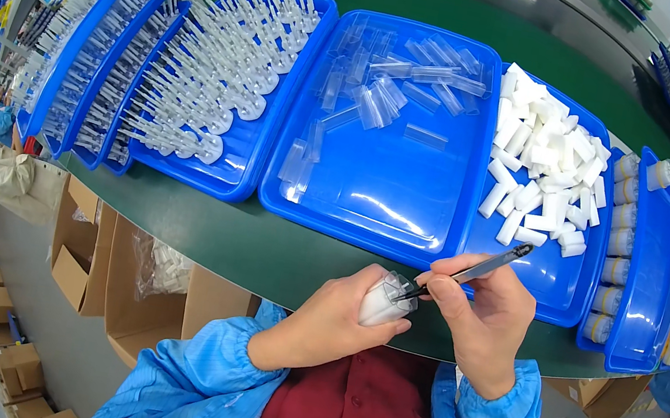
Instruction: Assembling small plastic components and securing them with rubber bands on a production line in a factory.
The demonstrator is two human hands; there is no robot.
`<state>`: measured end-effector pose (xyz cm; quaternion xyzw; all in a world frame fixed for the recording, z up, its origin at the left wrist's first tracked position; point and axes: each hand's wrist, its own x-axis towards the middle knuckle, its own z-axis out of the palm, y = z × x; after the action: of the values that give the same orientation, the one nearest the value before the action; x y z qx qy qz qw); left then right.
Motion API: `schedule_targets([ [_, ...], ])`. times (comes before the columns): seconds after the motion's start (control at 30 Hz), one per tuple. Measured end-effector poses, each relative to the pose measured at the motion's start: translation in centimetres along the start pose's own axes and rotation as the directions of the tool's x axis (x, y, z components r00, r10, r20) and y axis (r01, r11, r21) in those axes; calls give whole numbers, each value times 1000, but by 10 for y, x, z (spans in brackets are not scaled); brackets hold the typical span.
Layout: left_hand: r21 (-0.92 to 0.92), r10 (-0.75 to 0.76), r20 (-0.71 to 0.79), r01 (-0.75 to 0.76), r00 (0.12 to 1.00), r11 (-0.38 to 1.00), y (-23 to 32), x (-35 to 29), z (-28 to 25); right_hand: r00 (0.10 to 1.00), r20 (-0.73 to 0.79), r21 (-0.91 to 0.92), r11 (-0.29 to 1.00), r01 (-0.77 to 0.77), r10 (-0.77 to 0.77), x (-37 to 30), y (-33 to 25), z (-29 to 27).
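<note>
My left hand (321, 317) is wrapped round a short cylinder (380, 307), white inside with a clear, shiny outer wall. Its open end faces up and to the right. In my right hand (486, 323), a slim black pen-like tool (489, 266) is pinched between thumb and fingers. The thin tip of that tool reaches into the mouth of the cylinder, while its thicker end points up and right. Whether the tip touches the white material inside, I cannot tell. Both hands are over the near edge of the green table (256, 258).
Beyond my hands lie a blue tray (374, 189) of clear plastic tubes and a blue tray (491, 279) of white foam-like cylinders. Stacked trays (244, 167) of upright clear-stemmed parts stand left. More trays (650, 288) line the right. Cardboard boxes (128, 281) sit below; a person (6, 163) is far left.
</note>
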<state>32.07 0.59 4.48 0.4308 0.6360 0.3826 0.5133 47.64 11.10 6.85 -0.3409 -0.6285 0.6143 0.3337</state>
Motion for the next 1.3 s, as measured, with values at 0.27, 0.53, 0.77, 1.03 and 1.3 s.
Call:
schedule_targets([
  [0.27,-12,36,16,-36,999,999,-4,1,2,904,165,-402,810,427,-395,1,-1,2],
  [0.53,-618,-54,206,172,977,767,1,-2,-13,943,19,-637,723,266,-331,9,2,-23],
  [0.77,-693,-41,217,184,975,697,2,0,-22,956,164,-918,316,238,-243,20,19,-65],
  [1.03,-492,-45,129,103,991,865,8,4,-9,898,232,-665,613,426,-373,0,7,-49],
  [1.3,-521,-37,177,125,984,845,17,6,14,808,381,-636,507,581,-449,-15,17,-18],
])
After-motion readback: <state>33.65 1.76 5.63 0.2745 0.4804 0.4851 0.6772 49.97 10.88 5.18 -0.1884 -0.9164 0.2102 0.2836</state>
